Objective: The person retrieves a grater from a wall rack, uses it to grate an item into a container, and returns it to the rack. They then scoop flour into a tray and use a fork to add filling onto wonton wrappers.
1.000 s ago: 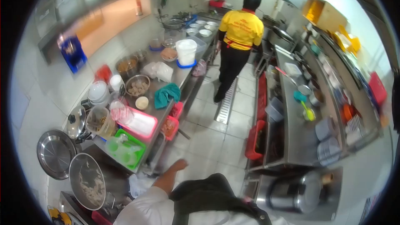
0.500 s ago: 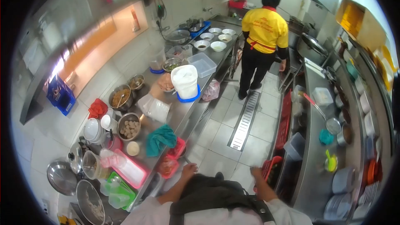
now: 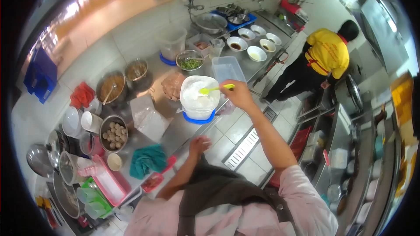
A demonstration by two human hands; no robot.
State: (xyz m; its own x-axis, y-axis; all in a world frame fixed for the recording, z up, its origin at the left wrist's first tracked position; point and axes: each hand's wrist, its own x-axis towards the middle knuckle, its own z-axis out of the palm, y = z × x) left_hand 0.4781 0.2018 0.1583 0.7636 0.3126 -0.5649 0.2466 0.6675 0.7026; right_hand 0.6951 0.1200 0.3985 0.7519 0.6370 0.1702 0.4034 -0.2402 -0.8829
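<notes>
My right hand (image 3: 238, 95) is closed on the handle of a yellow-green spoon (image 3: 212, 89). The spoon's head rests in white powder inside a square white tub (image 3: 200, 110). This tub stands on a blue lid (image 3: 199, 119) near the counter's front edge. My left hand (image 3: 200, 144) hovers in front of the counter below the tub, with nothing seen in it and its fingers loosely bent and apart. Left of the tub lie raw pinkish meat (image 3: 173, 85) and a clear plastic bag (image 3: 148, 118).
A metal bowl of meatballs (image 3: 114, 135), a teal cloth (image 3: 148, 160) and a pink tray (image 3: 109, 181) sit along the steel counter. Behind the tub stand a clear container (image 3: 227, 68) and several sauce bowls (image 3: 236, 43). A co-worker in yellow (image 3: 328, 52) stands at the right.
My right hand has come from the right-hand side to the tub, now with the yellow-green spoon that stood on the right counter. My view has turned toward the left counter.
</notes>
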